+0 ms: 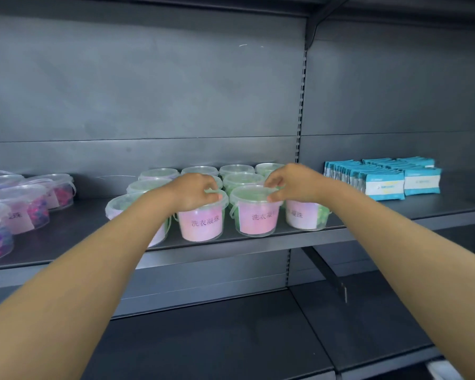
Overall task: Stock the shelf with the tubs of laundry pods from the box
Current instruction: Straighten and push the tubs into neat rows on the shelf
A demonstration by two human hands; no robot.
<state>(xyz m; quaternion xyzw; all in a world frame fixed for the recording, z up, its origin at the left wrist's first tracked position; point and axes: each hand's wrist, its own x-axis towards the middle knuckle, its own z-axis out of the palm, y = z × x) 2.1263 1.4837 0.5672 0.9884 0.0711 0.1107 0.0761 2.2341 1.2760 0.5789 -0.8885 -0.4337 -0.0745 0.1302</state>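
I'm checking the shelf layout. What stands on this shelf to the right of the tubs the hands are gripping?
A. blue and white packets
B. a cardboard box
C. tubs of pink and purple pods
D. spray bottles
A: blue and white packets stand in rows right of the green-pod tubs; the pink and purple tubs are on the left.
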